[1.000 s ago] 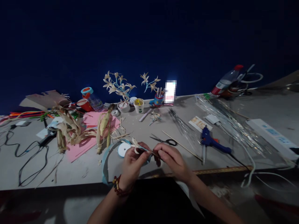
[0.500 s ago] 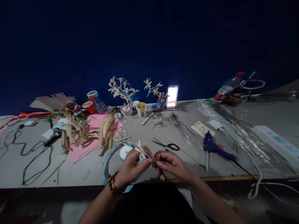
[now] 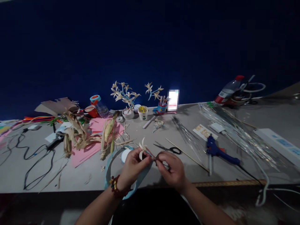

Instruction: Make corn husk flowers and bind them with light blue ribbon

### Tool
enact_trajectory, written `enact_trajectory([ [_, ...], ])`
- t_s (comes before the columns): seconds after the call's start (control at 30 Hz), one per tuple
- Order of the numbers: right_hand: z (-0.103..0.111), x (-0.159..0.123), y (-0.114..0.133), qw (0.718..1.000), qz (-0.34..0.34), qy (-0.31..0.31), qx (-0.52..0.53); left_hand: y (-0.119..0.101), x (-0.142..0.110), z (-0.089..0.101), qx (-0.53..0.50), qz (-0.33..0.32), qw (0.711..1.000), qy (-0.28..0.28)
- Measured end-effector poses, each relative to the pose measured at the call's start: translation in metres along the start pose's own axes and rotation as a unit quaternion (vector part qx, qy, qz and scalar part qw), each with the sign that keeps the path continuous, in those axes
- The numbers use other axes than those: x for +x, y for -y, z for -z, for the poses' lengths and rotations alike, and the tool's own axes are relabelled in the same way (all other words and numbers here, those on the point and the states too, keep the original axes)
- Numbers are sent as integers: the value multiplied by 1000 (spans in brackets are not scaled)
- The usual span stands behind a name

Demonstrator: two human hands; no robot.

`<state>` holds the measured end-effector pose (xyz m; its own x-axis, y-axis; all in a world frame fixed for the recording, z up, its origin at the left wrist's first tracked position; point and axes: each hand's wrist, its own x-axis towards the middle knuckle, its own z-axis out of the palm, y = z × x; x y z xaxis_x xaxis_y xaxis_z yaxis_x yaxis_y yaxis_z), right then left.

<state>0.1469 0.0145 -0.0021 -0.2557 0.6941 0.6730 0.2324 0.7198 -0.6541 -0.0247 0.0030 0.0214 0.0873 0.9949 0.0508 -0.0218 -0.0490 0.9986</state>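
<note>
My left hand point(image 3: 134, 167) pinches a small pale husk flower point(image 3: 142, 147), its petals standing above the fingers. From the flower a thin stem point(image 3: 150, 153), partly light blue, runs toward my right hand point(image 3: 172, 168). The right fingers are closed around the stem's far end, so that tip is hidden. Under and beside my left wrist loops a wide light blue strip point(image 3: 107, 168), with a white round spool point(image 3: 125, 154) partly covered by the hand. Black-handled scissors point(image 3: 174, 150) lie just beyond my right hand.
A wooden stick point(image 3: 187, 155), a blue glue gun point(image 3: 220, 151) and thin wires point(image 3: 185, 131) lie to the right. Dried husks point(image 3: 78, 132) cover pink paper point(image 3: 85, 153) on the left. Finished flower sprays point(image 3: 124, 93) stand behind small tubs point(image 3: 142, 114). Black cables point(image 3: 35, 165) curl at far left.
My right hand has turned, its fingers curling in more tightly at the stem's end. The flower has tilted slightly in my left hand. The whole view has shifted a little.
</note>
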Motion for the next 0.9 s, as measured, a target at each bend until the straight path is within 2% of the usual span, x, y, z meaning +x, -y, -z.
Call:
enact_trajectory([
  [0.17, -5, -2, -3, 980, 115, -53, -151, 1, -3, -9, -38, -26, 998, -39],
  [0.27, -5, 1, -2, 978, 130, -58, -154, 3, -4, -7, -36, -41, 998, -41],
  [0.33, -2, 2, -1, 993, 73, -32, -87, 3, -4, -4, -13, -55, 998, -24],
  [0.4, 1, 4, 0, 999, -35, 9, 36, 2, -2, 1, 5, -66, 998, 7],
  [0.47, 5, 6, 0, 974, -142, 52, 171, 0, -1, 4, 12, -74, 997, 33],
  [0.53, 7, 8, 0, 940, -204, 85, 259, -3, 1, 6, 18, -84, 995, 44],
  [0.77, 11, 14, -1, 905, -237, 148, 320, -17, 4, 8, 80, -102, 988, 86],
  [0.9, 12, 15, -2, 830, -304, 160, 439, -23, 7, 10, 49, -84, 987, 130],
])
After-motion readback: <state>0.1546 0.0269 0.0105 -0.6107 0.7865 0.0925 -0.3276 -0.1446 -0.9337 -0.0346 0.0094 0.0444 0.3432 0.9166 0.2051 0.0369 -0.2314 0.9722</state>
